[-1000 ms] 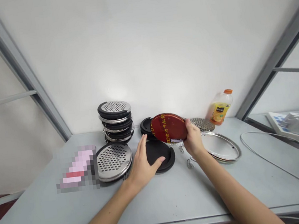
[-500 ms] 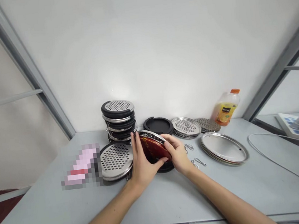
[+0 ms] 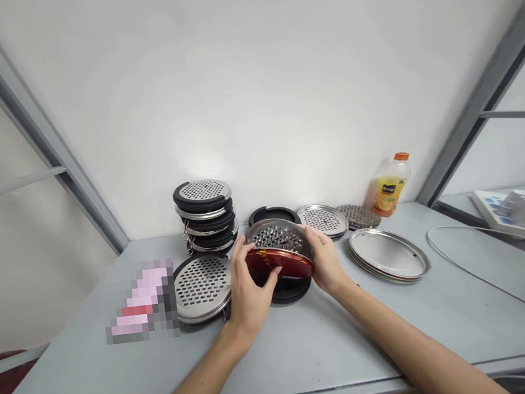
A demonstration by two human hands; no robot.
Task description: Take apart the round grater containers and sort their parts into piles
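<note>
My left hand (image 3: 249, 284) is closed on the left edge of a round red metal disc (image 3: 296, 264), its thumb lying across the red face. Right behind that disc stands a round perforated metal grater plate (image 3: 277, 236), tilted up with its holes showing. My right hand (image 3: 325, 259) grips the right edges of the disc and the plate. Whether the two pieces touch all along their rims I cannot tell. Beneath them a black round holder (image 3: 293, 291) lies on the table, mostly covered by the disc and my left hand.
A stack of black-rimmed graters (image 3: 205, 216) stands behind left, with one grater (image 3: 204, 286) before it. Farther back are a black ring holder (image 3: 271, 213), loose perforated plates (image 3: 323, 220) and a juice bottle (image 3: 389, 186). Stacked metal discs (image 3: 387, 255) and a white cable (image 3: 470, 268) lie right.
The perforated plate and red disc have been turned, so the plate's holed face now shows above the red disc. My right hand has shifted along to their right edge.
</note>
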